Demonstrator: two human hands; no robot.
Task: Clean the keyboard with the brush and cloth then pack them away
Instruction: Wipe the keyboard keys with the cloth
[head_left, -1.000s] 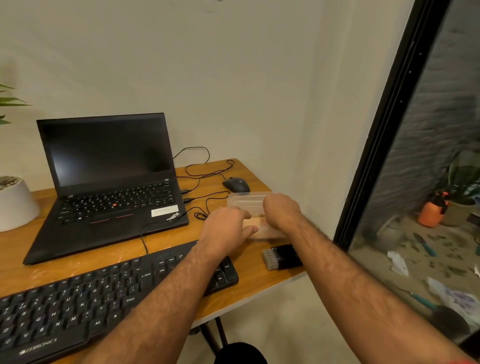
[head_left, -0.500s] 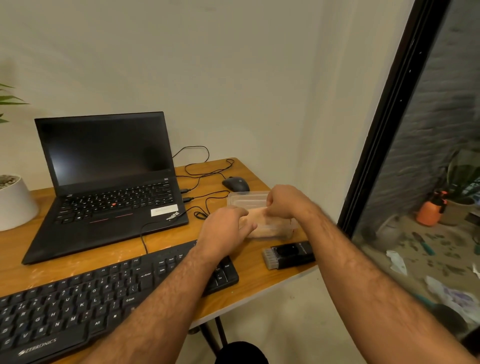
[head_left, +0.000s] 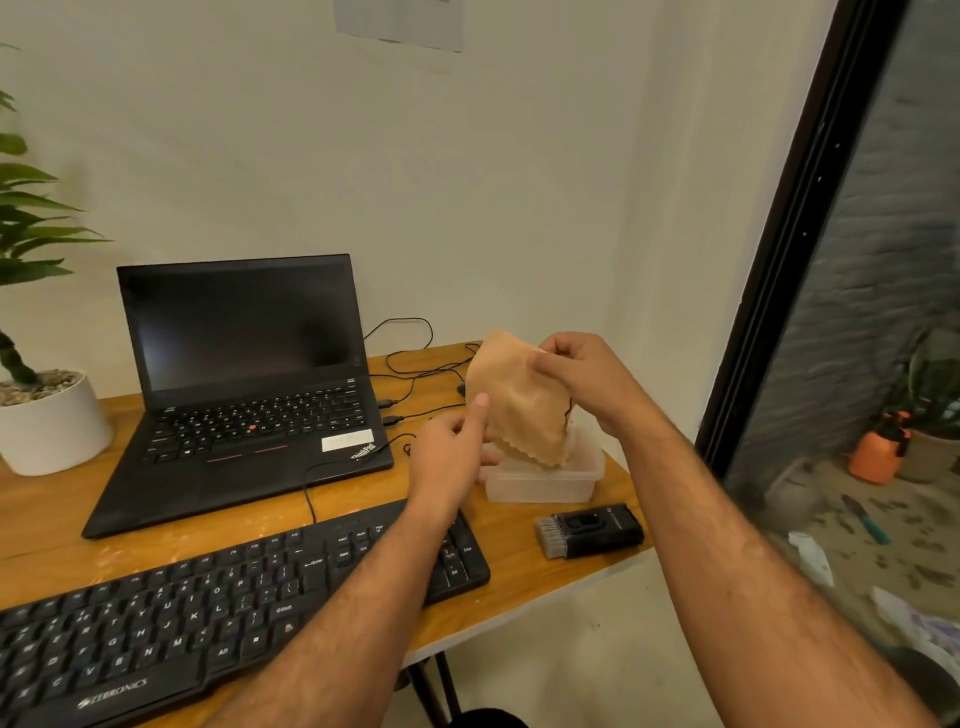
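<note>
Dim warm light, soft wide-angle edges

One wooden surface carries one laptop, one external keyboard, one clear plastic container, one brush and one white pot with one plant. One tan cloth hangs between two hands: left, right. Several black cables trail behind it, perhaps three; their tangle blurs the count.
</note>
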